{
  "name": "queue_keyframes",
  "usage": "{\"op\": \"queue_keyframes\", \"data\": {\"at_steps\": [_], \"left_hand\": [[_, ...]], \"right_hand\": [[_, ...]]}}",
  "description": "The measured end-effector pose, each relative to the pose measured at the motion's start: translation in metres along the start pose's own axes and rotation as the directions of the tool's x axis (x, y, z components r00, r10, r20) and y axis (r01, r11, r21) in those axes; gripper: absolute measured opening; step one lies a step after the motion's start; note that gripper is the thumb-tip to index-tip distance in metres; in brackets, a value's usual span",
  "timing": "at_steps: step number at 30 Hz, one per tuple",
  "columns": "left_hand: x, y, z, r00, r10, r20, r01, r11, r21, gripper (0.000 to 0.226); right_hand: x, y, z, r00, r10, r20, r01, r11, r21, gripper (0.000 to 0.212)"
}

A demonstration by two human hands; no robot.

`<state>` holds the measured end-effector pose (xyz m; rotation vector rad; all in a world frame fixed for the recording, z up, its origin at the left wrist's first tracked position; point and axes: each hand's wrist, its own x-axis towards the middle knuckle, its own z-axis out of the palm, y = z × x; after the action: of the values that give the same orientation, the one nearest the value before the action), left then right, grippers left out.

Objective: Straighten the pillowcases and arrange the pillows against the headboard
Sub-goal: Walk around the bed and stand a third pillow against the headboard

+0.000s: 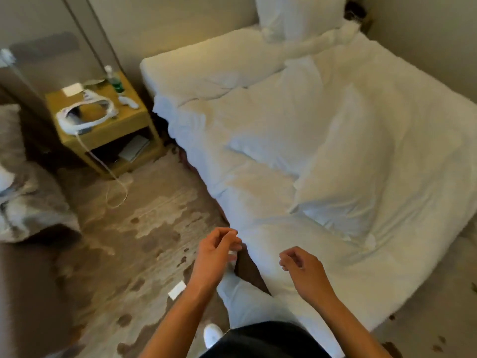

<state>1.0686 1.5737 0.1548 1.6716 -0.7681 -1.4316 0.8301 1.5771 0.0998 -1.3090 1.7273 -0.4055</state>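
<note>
Both hands empty, fingers loosely curled: left hand (215,250) over the carpet at the bed's edge, right hand (300,264) just over the duvet (258,197).

Step in hand, judged: reach for the nearest pillow (343,182). Best taken by two corners of the case and shaken so the filling settles before carrying.

Near pillow lies mid-bed, slanted, case rumpled. A second (278,117) lies beyond it, touching. A third (299,16) stands against the headboard (167,19). Picture soft; the case openings cannot be made out.
</note>
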Motion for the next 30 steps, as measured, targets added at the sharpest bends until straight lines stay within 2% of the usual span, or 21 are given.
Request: {"op": "queue_keyframes", "data": {"at_steps": [4,11,17,21,25,30], "left_hand": [[0.077,0.026,-0.022,0.998,-0.048,0.051,0.045,0.996,0.074,0.018],[0.208,0.078,-0.069,0.991,-0.135,0.004,0.130,0.963,0.236,0.018],[0.339,0.135,-0.067,0.987,-0.148,0.059,0.123,0.941,0.315,0.017],[0.445,0.179,-0.036,0.971,-0.163,0.174,0.093,0.931,0.352,0.015],[0.549,0.226,0.007,0.938,-0.185,0.292,0.049,0.907,0.418,0.017],[0.656,0.264,0.076,0.918,-0.239,0.317,0.078,0.891,0.447,0.024]], "right_hand": [[0.070,-0.034,0.023,0.999,0.038,-0.015,-0.037,0.997,0.071,0.016],[0.217,-0.152,0.043,1.000,-0.004,0.024,0.001,0.993,0.119,0.014],[0.330,-0.223,0.028,0.997,-0.011,-0.072,0.020,0.991,0.130,0.011],[0.409,-0.238,0.013,0.981,0.062,-0.186,-0.049,0.996,0.070,0.013],[0.484,-0.248,-0.008,0.948,0.166,-0.272,-0.176,0.984,-0.012,0.029],[0.561,-0.246,-0.037,0.876,0.366,-0.314,-0.393,0.919,-0.027,0.053]]}}
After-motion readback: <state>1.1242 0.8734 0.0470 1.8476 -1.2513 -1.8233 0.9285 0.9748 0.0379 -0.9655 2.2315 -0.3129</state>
